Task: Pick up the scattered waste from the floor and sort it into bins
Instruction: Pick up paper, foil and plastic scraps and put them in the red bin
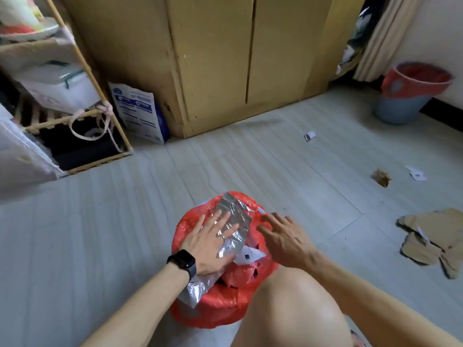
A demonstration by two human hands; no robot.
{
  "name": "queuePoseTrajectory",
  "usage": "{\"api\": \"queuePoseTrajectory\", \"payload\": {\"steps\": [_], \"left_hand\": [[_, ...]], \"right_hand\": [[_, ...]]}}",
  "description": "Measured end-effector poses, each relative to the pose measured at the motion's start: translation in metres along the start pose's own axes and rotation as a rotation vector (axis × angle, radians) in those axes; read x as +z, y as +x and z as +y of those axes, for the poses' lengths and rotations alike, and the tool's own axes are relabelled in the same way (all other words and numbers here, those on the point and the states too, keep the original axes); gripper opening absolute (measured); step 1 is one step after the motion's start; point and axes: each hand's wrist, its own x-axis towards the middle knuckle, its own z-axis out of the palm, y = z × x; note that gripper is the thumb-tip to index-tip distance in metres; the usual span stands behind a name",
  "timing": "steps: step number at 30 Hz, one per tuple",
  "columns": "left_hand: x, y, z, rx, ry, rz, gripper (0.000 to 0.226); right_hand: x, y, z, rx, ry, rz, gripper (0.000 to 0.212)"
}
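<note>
You're in a room of a lived-in home. Ahead of you stands a yellow wooden wardrobe (225,58) with two closed doors. To its left, a bamboo rack (100,91) holds a plastic storage box (62,81) and folded fabric. A cream curtain (375,38) hangs at the far right, beside a small blue bin (400,108) lined with a red bag (413,81). The floor (100,221) is pale wood-look plank.
</note>
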Motion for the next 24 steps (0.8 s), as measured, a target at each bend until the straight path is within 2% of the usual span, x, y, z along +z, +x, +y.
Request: {"api": "queuePoseTrajectory", "payload": {"steps": [3,6,9,14,20,22,24], "left_hand": [[0.025,0.009,0.013,0.018,-0.025,-0.038,0.072],[0.043,0.022,0.021,-0.061,-0.074,-0.068,0.08],[0.057,0.036,0.026,-0.135,-0.102,-0.068,0.072],[0.084,0.05,0.018,-0.144,-0.067,-0.039,0.073],[0.139,0.062,-0.001,-0.079,-0.079,-0.064,0.068],[0.156,0.068,-0.009,-0.044,-0.071,-0.122,0.068],[0.173,0.069,-0.013,-0.009,-0.087,-0.113,0.068]], "right_hand": [[0.0,-0.003,0.008,0.293,0.031,-0.046,0.037],[0.009,-0.005,0.009,0.463,0.13,-0.101,0.054],[0.03,-0.009,0.007,0.501,0.242,-0.162,0.064],[0.051,-0.012,0.001,0.517,0.393,-0.107,0.06],[0.05,-0.015,-0.002,0.478,0.472,-0.057,0.058],[0.051,-0.013,0.0,0.47,0.498,-0.056,0.059],[0.054,-0.012,0.002,0.495,0.537,-0.087,0.06]]}}
